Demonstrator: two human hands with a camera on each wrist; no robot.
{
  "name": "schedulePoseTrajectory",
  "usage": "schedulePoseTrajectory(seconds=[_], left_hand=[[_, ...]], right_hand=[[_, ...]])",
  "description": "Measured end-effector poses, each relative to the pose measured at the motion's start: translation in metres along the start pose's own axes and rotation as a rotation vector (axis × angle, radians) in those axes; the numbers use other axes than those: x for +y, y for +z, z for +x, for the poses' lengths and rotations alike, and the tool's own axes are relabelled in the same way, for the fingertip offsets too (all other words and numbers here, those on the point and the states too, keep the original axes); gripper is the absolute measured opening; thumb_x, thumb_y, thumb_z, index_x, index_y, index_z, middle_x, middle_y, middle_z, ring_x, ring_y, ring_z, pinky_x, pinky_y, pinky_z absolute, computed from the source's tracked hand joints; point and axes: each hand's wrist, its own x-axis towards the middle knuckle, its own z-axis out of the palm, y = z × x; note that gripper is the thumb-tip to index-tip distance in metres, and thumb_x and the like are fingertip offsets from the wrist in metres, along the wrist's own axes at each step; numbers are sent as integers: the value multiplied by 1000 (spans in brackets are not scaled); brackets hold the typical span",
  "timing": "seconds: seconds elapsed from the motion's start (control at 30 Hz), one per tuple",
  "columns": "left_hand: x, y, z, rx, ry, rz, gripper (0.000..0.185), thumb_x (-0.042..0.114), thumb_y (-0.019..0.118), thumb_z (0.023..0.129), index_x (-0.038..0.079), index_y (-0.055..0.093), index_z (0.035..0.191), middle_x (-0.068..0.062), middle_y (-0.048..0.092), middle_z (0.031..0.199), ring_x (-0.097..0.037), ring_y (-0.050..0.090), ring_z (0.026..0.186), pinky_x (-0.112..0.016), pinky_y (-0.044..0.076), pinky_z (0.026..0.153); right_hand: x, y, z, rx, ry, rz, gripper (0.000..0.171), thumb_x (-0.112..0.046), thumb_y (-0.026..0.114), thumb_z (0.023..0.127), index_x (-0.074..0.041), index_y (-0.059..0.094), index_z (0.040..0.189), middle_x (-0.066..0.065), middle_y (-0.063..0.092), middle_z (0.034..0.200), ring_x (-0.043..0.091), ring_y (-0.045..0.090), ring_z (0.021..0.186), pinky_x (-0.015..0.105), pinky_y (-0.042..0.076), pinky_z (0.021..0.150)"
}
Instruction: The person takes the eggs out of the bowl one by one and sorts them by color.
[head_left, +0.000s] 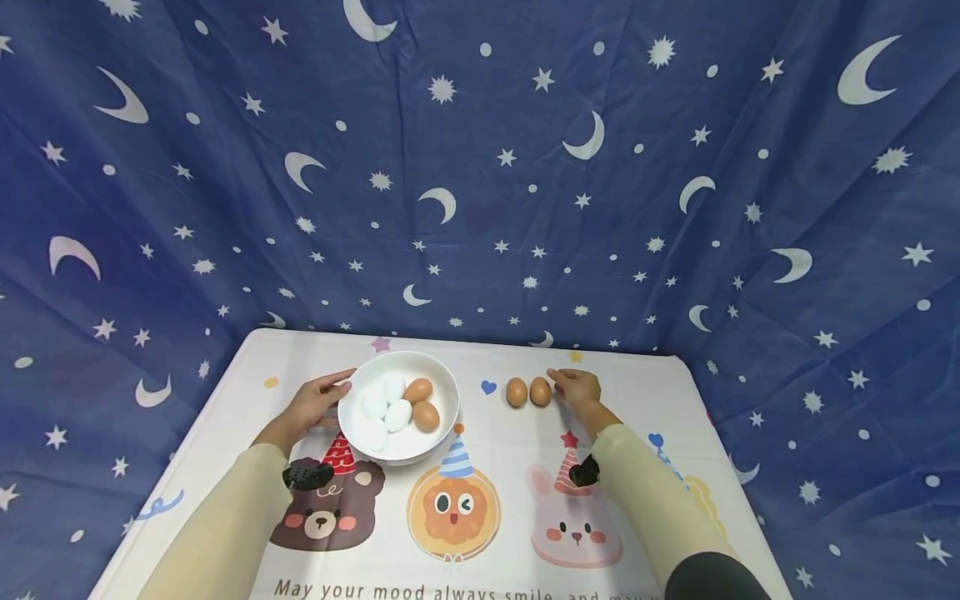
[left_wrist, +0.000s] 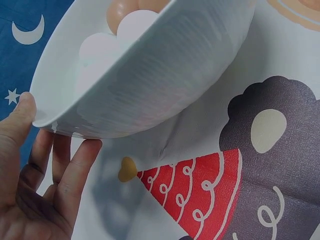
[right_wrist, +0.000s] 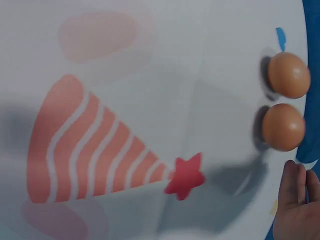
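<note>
My left hand (head_left: 312, 406) grips the left rim of a white bowl (head_left: 448, 379), thumb at the rim and fingers against its outer wall in the left wrist view. Inside lie several white eggs (head_left: 398, 415) and two brown eggs (head_left: 426, 416). Right of the bowl, two more brown eggs stand side by side on the table, the left egg (head_left: 517, 392) close to the right egg (head_left: 540, 392). My right hand (head_left: 577, 388) is just beyond the right egg, its fingers extended and holding nothing in the right wrist view.
A white tablecloth (head_left: 480, 450) printed with a bear, a round face, a rabbit and lettering covers the table. Behind and along both sides hangs a dark blue curtain (head_left: 480, 208) with moons and stars, close to the table's far edge.
</note>
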Motion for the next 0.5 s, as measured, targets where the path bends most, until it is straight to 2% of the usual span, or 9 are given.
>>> schedulePoseTrajectory(seconds=[0.07,0.23,0.5], left_hand=[[0,0,0,-4,4,0,55,36,53,102,20,38,152,-21,48,133,-37,56,122,-39,60,86],[1,0,1,-5,1,8,56,38,53,102,20,37,153,-22,47,134,-39,52,126,-39,60,86],[2,1,0,2,-10,22,55,37,53,102,20,39,152,-21,50,131,-33,57,119,-37,61,83]], right_hand=[[-7,0,-2,0,-36,39,47,-31,72,91,-2,65,126,17,68,121,26,66,108,34,54,95],[-24,10,-12,-44,-115,133,44,-25,75,89,2,66,122,19,69,118,29,70,103,40,56,95],[-51,43,-46,-187,-250,96,41,-27,76,88,-3,68,120,13,73,109,29,70,101,43,57,93]])
